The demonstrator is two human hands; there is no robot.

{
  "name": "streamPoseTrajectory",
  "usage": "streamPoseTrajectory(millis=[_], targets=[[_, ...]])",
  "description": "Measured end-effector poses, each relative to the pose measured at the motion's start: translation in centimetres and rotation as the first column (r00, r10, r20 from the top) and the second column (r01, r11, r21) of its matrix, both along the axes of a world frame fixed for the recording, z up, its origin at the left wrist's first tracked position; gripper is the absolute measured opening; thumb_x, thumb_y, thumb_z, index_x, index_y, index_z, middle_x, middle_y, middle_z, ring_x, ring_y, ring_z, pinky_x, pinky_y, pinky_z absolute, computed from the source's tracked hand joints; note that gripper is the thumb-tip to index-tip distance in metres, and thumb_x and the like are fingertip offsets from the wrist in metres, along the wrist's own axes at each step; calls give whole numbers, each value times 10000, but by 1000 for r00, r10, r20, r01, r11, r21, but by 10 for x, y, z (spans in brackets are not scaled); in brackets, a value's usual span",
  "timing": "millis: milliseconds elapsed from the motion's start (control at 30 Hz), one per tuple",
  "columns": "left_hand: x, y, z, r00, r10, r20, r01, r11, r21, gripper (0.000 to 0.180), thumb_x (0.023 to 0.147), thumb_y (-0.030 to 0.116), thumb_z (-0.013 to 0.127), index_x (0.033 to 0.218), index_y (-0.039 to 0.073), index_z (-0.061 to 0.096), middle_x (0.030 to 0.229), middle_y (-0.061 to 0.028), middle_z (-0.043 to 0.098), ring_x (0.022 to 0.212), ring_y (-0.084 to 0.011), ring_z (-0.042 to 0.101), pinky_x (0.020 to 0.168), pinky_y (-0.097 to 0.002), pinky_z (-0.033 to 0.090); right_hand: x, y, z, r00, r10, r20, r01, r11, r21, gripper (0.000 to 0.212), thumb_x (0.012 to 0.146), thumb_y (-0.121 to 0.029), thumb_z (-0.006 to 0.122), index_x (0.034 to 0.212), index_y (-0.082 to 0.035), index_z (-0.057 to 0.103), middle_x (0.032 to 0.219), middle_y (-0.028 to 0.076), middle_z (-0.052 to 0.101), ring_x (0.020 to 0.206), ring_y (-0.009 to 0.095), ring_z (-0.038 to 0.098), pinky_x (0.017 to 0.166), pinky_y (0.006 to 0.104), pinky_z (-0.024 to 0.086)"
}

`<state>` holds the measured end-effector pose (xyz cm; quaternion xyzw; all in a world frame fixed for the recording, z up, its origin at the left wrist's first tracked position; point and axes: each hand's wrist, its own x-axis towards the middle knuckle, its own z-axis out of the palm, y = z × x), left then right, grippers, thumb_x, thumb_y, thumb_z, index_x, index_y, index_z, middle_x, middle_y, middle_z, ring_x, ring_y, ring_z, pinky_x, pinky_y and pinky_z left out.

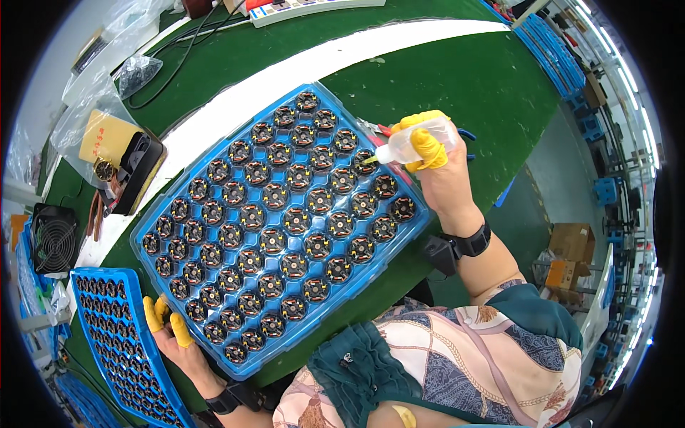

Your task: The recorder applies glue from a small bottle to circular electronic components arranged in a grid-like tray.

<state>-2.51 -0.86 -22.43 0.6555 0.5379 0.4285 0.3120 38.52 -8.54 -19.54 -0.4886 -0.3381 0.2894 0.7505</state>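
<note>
My right hand [435, 153], with yellow finger cots, is closed around a small clear squeeze bottle [407, 146]. The bottle is tilted, and its thin yellowish tip points left onto a round black part near the right edge of a blue tray [285, 349]. In this tray sit rows of round black motor-like parts [296, 221] with copper-coloured windings and yellow bits. My left hand [171, 339], also in yellow finger cots, lies at the tray's lower left edge with its fingers apart. Whether it touches the rim I cannot tell.
A second blue tray [132, 274] of similar parts stands at the lower left. Red-handled pliers [382, 130] lie partly hidden behind my right hand. A black box with a yellow pad [107, 135], a black fan [55, 239] and a power strip [307, 8] are farther off.
</note>
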Motion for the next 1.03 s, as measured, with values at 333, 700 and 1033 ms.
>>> streamPoseTrajectory(millis=[333,700,1033], targets=[[3,-2,4,998,-7,64,11,998,-63,516,889,212,519,1308,-12,319,1123,-132,513,983,-177,506,870,-296,391,20,-38,4,996,-72,-51,71,997,-25,155,853,-173,581,916,-37,544,828,53,615,727,119,604,610,226,479],[3,0,0,999,-2,44,3,999,-38,468,905,170,478,1304,-19,323,1131,-131,508,986,-178,505,877,-295,390,19,-59,1,992,-103,71,110,990,-93,179,813,-150,633,924,-42,543,817,26,602,731,96,589,626,216,465],[1,0,0,996,-8,90,14,998,-69,446,914,169,473,1300,-13,343,1149,-102,524,1014,-141,487,909,-257,352,18,-60,-2,987,-94,132,112,985,-133,285,805,-244,637,936,-19,522,859,102,600,751,154,596,629,250,487]])
